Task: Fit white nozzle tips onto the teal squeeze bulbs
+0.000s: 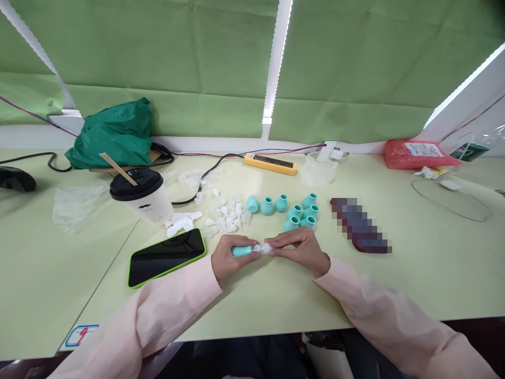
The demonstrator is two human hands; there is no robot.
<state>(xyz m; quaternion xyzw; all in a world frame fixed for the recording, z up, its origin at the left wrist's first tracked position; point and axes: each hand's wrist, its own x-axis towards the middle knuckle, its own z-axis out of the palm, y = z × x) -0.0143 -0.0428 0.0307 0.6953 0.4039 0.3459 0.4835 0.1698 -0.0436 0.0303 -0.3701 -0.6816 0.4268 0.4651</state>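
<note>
Lower centre of the frame, just above the table (394, 279): left hand (225, 259) has the teal piece (242, 251), right hand (302, 251) has the clear cap (263, 248). The two parts meet end to end between the hands.

Handling, my read:
- Teal piece: small moulded plastic, light, stiff, smooth and probably a bit slippery. Best held round the body, leaving the mating end free.
- Clear cap: tiny, thin-walled, next to no weight. Could deform or pop out if squeezed hard. Take it by the sides with the fingertips.

Fingers:
- Left fingers (232, 243) are curled closed round the teal piece, so only its right end shows.
- Right fingers (284, 241) are drawn together, thumb against forefinger, pinching the cap at its far end. The other fingers lie along the forefinger, not spread.
- Whether the cap is seated on the teal piece or just touching it: can't tell.

Nearby: more teal parts (294, 211) just above the right hand, a pile of white bits (229, 216) above the left hand, a phone (168, 257) to the left, and a coffee cup (142, 196) further up-left.
</note>
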